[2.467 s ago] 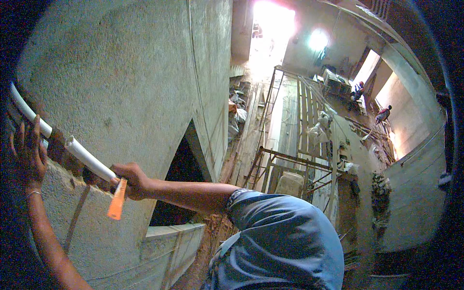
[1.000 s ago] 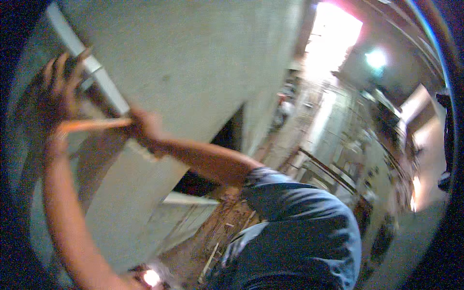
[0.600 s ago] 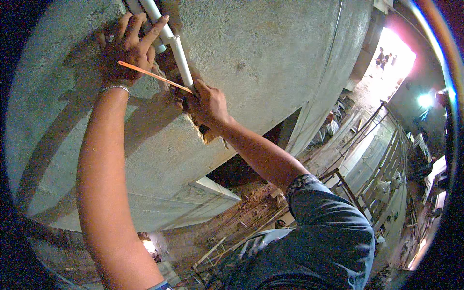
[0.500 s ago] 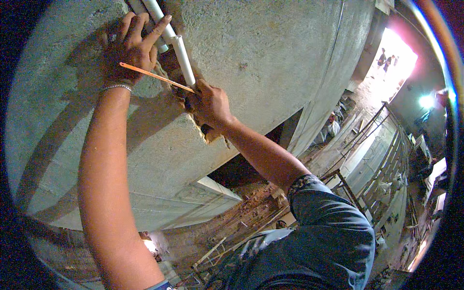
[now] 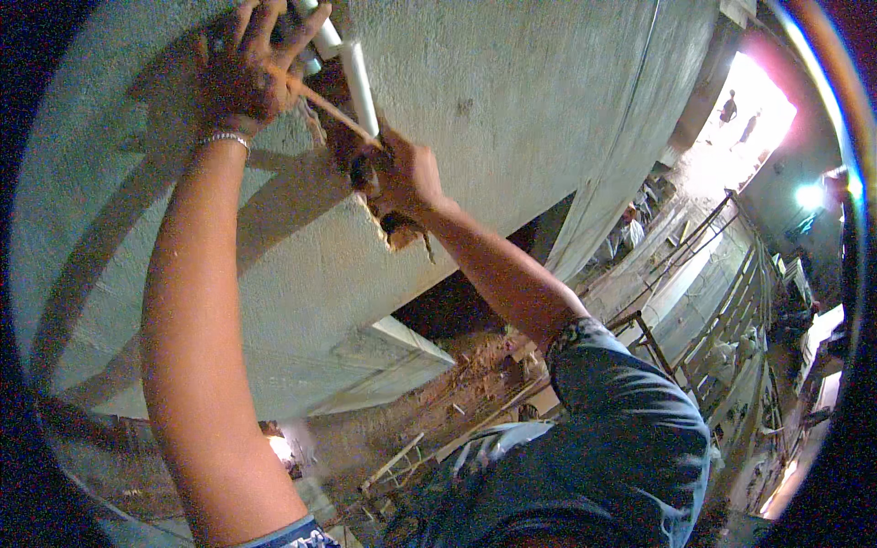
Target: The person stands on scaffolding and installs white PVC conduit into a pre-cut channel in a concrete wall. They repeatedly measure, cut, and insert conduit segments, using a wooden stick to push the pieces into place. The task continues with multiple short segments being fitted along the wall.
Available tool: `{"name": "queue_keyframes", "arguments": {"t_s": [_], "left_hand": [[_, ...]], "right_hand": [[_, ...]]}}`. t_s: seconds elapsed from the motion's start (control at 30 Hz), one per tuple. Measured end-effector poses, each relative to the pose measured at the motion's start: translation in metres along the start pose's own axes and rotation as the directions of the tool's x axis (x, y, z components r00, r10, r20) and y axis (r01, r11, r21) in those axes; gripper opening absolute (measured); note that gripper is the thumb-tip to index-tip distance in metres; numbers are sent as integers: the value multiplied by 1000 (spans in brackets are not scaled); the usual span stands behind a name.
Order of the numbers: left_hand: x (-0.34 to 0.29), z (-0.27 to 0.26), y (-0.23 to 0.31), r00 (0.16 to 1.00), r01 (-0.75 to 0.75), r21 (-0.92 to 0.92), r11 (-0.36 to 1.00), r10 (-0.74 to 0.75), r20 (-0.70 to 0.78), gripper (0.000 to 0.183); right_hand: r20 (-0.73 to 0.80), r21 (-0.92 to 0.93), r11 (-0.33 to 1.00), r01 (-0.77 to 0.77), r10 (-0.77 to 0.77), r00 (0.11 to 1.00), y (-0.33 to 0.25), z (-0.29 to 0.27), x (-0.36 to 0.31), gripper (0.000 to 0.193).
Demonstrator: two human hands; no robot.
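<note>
White plastic pipe (image 5: 359, 91) runs along a rough channel cut in the grey plastered wall, with a wider joint partway. My left hand (image 5: 251, 68) leans on the wall beside the channel, fingers spread, one finger reaching across the upper pipe. My right hand (image 5: 402, 173) is closed around one end of a thin orange hacksaw blade (image 5: 333, 111) at the lower end of the pipe. Blurred by motion, the blade slants up toward my left hand, its far end overlapping that hand in view. My right fingers hide where blade and pipe meet.
The broken channel (image 5: 400, 233) continues below my right hand. Beneath the wall is a dark opening (image 5: 475, 292) with rubble (image 5: 484, 370) near it. Metal frames (image 5: 644, 333) and planks stand to the right. People (image 5: 728, 108) show in a bright doorway; a lamp (image 5: 809, 196) glows nearby.
The blade now slants more steeply, its far end shifted up and right across my left hand. The whole view has shifted slightly. Both hands keep about the same places on the wall and pipe.
</note>
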State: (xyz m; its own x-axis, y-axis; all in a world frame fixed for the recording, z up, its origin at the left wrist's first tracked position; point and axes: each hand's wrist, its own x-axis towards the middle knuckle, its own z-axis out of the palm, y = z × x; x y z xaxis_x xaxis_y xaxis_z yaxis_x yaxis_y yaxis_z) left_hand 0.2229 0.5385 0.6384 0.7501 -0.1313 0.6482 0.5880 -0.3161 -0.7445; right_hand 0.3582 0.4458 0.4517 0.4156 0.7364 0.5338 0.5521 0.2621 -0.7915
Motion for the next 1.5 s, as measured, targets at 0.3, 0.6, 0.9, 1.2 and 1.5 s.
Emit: {"name": "queue_keyframes", "arguments": {"t_s": [0.3, 0.6, 0.9, 1.2, 1.5], "left_hand": [[8, -9, -4, 997, -25, -94, 995, 17, -82, 64], [2, -2, -2, 997, 31, -101, 994, -38, -68, 76], [3, -5, 5, 987, 68, -89, 994, -80, -138, 82], [2, -23, -4, 999, 7, -25, 1000, -6, 44, 64], [-37, -5, -23, 995, -75, 113, 991, 68, 67, 56]], "right_hand": [[-37, -150, 987, 61, -67, 997, -14, -7, -4, 30], [79, -256, 961, 102, -84, 993, 1, -6, 5, 30], [70, -231, 948, 219, -208, 975, 12, -6, 8, 38], [415, -421, 900, 112, 81, 906, -6, -11, 12, 20], [150, 168, 982, 81, -107, 983, -36, -1, 0, 60]]}}
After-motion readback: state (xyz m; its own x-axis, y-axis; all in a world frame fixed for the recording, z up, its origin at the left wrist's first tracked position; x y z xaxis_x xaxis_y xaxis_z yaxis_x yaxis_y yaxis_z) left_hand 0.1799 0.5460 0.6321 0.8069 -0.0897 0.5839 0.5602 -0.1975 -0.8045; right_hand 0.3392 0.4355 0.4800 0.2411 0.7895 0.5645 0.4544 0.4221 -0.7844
